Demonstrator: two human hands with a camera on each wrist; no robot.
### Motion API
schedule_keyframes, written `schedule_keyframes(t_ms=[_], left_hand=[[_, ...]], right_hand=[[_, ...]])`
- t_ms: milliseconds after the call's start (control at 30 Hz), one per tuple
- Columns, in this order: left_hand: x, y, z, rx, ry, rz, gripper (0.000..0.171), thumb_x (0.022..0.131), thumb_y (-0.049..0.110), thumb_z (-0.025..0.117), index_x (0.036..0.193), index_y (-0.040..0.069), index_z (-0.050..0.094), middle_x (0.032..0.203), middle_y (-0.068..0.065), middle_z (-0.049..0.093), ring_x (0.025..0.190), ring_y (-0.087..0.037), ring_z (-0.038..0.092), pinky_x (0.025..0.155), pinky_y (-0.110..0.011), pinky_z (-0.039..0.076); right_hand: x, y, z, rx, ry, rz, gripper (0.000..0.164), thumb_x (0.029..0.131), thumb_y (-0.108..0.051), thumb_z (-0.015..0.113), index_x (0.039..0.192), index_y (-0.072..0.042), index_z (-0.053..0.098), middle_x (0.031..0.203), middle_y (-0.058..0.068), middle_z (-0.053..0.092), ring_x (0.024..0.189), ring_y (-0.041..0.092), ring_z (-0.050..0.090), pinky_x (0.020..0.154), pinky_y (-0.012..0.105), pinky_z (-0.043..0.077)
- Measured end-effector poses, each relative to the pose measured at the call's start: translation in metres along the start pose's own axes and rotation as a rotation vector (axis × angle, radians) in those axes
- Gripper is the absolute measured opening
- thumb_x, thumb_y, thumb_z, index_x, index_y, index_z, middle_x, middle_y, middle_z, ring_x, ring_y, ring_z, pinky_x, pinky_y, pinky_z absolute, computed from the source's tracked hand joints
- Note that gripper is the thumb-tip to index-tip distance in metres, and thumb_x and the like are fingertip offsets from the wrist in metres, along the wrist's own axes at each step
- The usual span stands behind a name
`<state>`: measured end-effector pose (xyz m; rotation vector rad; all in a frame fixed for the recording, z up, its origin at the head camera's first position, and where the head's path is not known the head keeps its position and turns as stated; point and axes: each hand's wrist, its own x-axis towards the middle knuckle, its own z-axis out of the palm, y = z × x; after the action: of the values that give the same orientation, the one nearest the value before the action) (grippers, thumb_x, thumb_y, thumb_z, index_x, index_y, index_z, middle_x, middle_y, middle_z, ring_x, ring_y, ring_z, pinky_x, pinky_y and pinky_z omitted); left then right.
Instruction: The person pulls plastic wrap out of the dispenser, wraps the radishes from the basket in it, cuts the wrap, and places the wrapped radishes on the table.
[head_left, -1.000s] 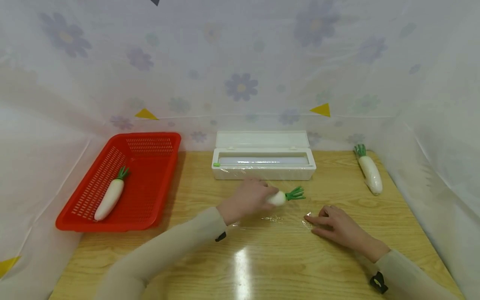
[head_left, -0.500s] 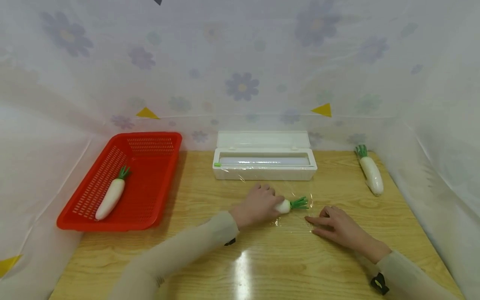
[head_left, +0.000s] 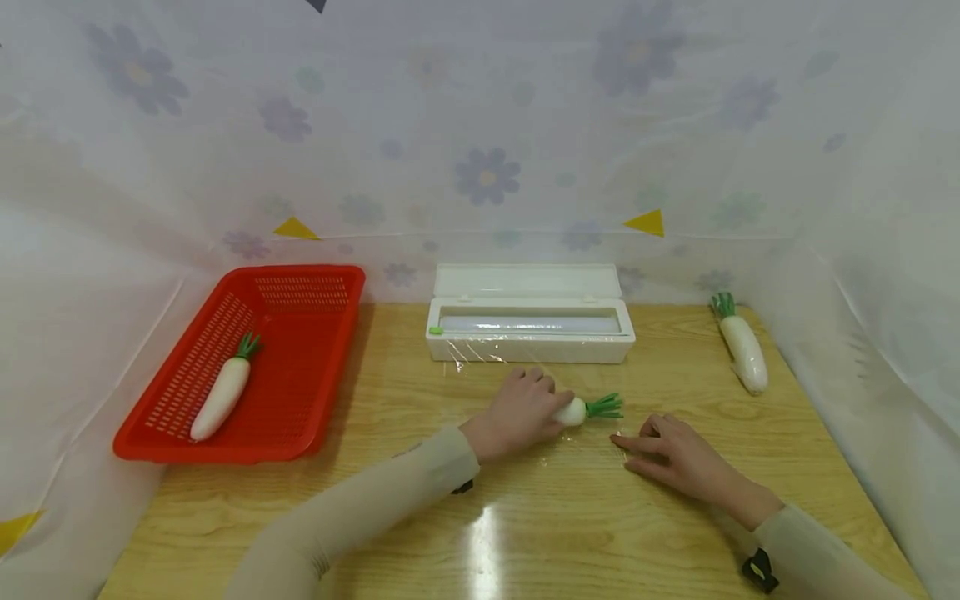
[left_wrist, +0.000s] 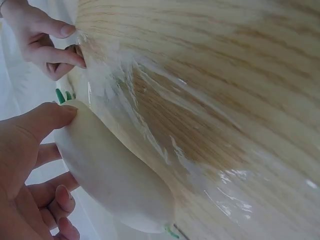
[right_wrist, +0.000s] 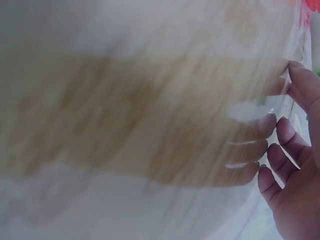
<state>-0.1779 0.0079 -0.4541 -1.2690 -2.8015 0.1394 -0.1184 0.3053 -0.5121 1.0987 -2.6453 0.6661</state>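
Note:
In the head view my left hand (head_left: 522, 414) grips a white radish (head_left: 573, 412) lying crosswise, its green leaf stubs pointing right. Most of the root is hidden under that hand; the left wrist view shows the whole pale body (left_wrist: 112, 165) with the thumb on it near the leaf end. Clear cling film (left_wrist: 155, 115) spreads wrinkled over the wood beside the radish. My right hand (head_left: 678, 457) rests its fingertips at the film's right part, thumb and forefinger apart. In the right wrist view its fingertips (right_wrist: 269, 185) touch the shiny tabletop.
Behind the hands stands an open white cling film box (head_left: 531, 348) with a roll inside. A red basket (head_left: 337, 392) at left holds another white radish (head_left: 222, 398). A film-wrapped radish (head_left: 744, 352) lies at the back right. Patterned sheeting (head_left: 487, 108) encloses the wooden table (head_left: 405, 533).
My left hand has brought the radish a little toward me and to the right, lowering it onto the film, then slowed. The right hand has stayed almost in place.

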Motion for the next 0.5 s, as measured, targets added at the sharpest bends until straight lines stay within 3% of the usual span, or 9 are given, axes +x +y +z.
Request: schedule_keyframes(t_ms=[300,500], left_hand=[[-0.001,-0.001,0.004,-0.028,-0.022,-0.011,0.043,0.100,0.051,0.065,0.138,0.029,0.066,0.117,0.004,0.071,0.108,-0.015,0.060,0.091,-0.030,0.045],[-0.005,-0.005,0.015,-0.087,0.017,-0.017,0.045,0.098,0.050,0.069,0.136,0.026,0.065,0.120,0.004,0.070,0.108,-0.015,0.059,0.090,-0.028,0.044]], right_hand=[[-0.001,0.001,0.001,-0.011,0.009,-0.008,0.045,0.082,-0.018,0.088,0.125,-0.019,0.078,0.092,-0.015,0.053,0.080,-0.004,0.036,0.066,0.022,0.036],[0.000,0.001,0.001,-0.009,0.017,-0.007,0.047,0.082,-0.017,0.088,0.127,-0.018,0.076,0.092,-0.015,0.054,0.080,-0.004,0.037,0.066,0.023,0.036]])
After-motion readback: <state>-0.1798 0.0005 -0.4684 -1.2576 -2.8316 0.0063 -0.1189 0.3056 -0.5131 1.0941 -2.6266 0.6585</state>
